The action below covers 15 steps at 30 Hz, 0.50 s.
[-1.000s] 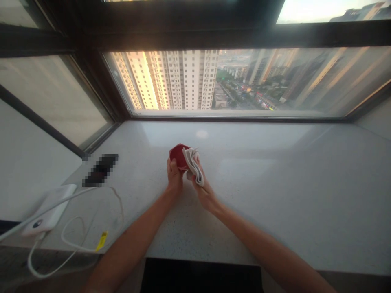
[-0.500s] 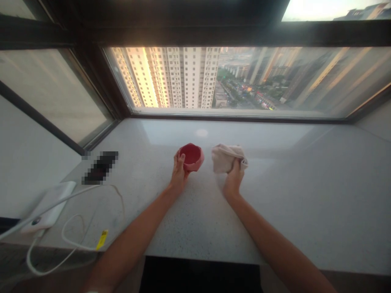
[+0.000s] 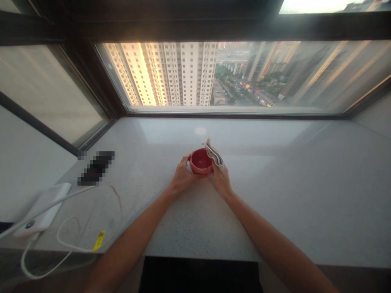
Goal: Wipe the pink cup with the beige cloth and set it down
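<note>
A small pink bowl with a deep red inside (image 3: 200,161) sits upright at the middle of the stone sill, its opening facing up. My left hand (image 3: 183,176) cups the bowl's left side. My right hand (image 3: 220,182) pinches a folded pale cloth (image 3: 214,154) and presses it against the bowl's right rim. The cloth hides part of that rim, and the fingers hide part of the bowl's outer wall. I cannot tell whether the bowl rests on the stone or is held just above it.
The speckled pale stone sill (image 3: 275,211) runs along a dark-framed window (image 3: 244,77). To the left lie a pixelated phone (image 3: 96,168), a white power bank (image 3: 42,209) and a white cable (image 3: 70,238) with a yellow tag (image 3: 98,241).
My right hand has moved left with the cloth, from beside the bowl to against its rim. The two hands are now close together around the bowl, which has shifted slightly right.
</note>
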Tool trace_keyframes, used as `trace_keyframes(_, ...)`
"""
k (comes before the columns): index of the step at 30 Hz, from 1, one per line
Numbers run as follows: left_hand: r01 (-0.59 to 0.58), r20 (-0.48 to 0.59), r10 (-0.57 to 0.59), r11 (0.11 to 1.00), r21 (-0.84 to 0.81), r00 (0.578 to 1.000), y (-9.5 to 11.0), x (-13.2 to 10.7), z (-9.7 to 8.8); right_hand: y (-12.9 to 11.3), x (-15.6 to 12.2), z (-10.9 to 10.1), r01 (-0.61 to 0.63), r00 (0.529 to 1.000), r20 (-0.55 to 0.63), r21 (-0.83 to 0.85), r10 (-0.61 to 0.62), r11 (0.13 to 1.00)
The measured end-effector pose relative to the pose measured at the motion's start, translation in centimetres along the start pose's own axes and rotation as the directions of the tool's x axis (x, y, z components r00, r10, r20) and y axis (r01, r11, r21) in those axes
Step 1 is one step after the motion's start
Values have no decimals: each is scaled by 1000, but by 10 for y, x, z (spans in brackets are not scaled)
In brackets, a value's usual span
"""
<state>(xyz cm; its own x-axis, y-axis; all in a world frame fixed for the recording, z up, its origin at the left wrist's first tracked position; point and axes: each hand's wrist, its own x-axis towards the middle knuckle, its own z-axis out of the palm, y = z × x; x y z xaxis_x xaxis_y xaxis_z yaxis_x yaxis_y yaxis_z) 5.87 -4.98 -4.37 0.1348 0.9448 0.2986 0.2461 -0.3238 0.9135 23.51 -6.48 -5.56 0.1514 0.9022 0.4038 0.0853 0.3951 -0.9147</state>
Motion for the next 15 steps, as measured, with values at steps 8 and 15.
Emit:
trace_keyframes(8,14,84,-39,959,284,996,5,1,-7,6,3,-1,-63,998,11,25,63,998)
trace_keyframes(15,61,88,-83,973,222,993,-2,3,-5,7,3,2,-173,983,-44,49,176,984)
